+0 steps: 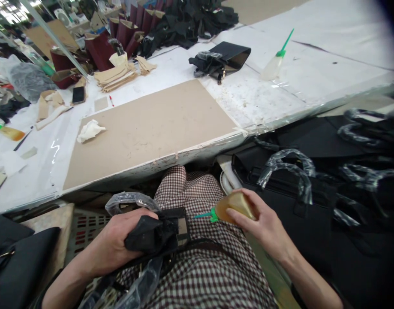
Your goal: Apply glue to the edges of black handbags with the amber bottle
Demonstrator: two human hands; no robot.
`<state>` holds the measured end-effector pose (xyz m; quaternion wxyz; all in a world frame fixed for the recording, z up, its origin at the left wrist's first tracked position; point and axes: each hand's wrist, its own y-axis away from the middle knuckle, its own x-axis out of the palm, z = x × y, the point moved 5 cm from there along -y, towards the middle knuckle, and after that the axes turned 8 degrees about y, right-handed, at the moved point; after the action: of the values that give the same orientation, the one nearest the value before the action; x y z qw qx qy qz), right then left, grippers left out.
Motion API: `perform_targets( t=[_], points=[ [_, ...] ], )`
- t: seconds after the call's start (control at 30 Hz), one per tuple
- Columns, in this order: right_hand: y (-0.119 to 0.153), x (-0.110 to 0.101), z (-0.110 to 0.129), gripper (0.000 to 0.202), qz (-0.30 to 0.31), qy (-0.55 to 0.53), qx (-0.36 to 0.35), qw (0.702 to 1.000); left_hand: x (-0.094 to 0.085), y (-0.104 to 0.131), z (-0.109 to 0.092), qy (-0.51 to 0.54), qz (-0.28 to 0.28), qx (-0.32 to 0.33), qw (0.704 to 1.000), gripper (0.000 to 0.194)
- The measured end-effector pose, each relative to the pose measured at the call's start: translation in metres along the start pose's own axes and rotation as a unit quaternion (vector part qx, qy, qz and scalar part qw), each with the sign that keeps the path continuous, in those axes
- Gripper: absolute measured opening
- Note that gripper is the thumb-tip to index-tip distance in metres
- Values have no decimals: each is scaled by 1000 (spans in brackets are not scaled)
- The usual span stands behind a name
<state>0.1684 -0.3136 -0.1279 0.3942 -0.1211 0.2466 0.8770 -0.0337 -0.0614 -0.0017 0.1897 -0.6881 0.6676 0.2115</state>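
– What do your two hands hold?
– My right hand (pixel 268 219) is wrapped around one squeeze bottle (pixel 237 207), just right of lower centre; my left hand (pixel 115 241) grips one black bag (pixel 148 236) at lower centre-left; the nozzle points towards it, not touching.
– How many bottles altogether?
– Three; a second bottle (pixel 273 67) is upper right on the worktop (pixel 328 64), a third bottle (pixel 12 133) far left; one phone (pixel 78 95) and one red pen (pixel 111 101), upper left.
– Their look?
– My bottle is amber, green-collared; the bag looks soft, crumpled, its handle (pixel 132 199) plastic-wrapped.
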Motion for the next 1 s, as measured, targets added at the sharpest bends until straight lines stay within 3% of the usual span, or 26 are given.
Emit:
perform_targets(
  t=[0.33, 0.47, 0.7, 0.9, 1.0],
  points=[
    [-19, 41, 21, 58, 43, 92, -125, 987, 14, 20, -2, -10, 18, 47, 999, 31],
    [-23, 43, 25, 60, 64, 106, -137, 983, 16, 23, -4, -2, 14, 55, 998, 25],
    [-21, 44, 31, 54, 149, 96, -103, 979, 16, 24, -1, -6, 16, 52, 998, 31],
    [-19, 44, 26, 57, 88, 114, -153, 978, 16, 25, -2, -5, 24, 53, 998, 29],
    [-17, 44, 27, 54, 106, 121, -168, 973, 18, 25, -4, 2, 29, 55, 998, 26]
  ],
)
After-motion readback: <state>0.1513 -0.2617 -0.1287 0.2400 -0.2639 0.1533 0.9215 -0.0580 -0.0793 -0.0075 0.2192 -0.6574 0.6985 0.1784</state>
